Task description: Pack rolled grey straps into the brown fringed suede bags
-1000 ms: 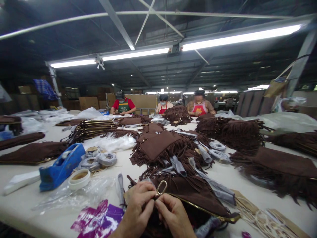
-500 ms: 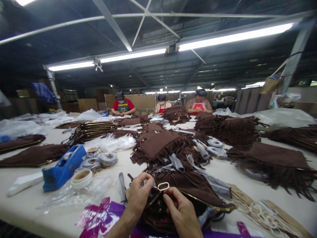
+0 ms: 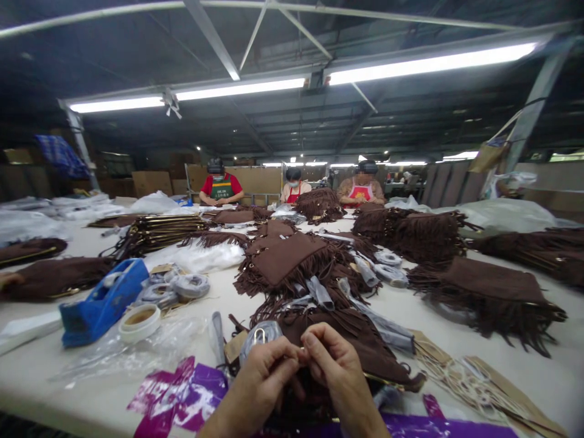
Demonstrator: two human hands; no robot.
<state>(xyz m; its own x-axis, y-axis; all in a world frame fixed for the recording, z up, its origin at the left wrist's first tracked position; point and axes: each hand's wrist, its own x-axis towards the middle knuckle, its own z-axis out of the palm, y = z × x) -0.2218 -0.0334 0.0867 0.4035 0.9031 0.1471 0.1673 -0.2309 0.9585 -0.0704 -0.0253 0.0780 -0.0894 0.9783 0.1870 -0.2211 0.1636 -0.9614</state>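
In front of me lies a brown fringed bag point(image 3: 360, 340) with a gold zip along its edge. Over its left part my left hand point(image 3: 269, 377) is closed in a pinch. Close against it, fingertip to fingertip, my right hand point(image 3: 335, 368) pinches too. A tiny pale bit shows between the fingertips, too small to name. Just behind my left hand sits a grey plastic-wrapped roll point(image 3: 269, 331), with a gold oval ring point(image 3: 259, 336) in front of it. The bag's lower part is hidden by my hands.
To the left stand a blue tape dispenser point(image 3: 103, 301) and a white tape roll point(image 3: 139, 322). Purple plastic point(image 3: 201, 389) lies at the front edge, with cords point(image 3: 483, 389) at right. More fringed bags point(image 3: 287, 261) are piled ahead. A co-worker's hand point(image 3: 11, 280) touches a bag at far left.
The gold ring, earlier between my hands, now shows behind my left hand beside the grey roll. My fingertips have come together. A co-worker's hand has appeared at the left edge.
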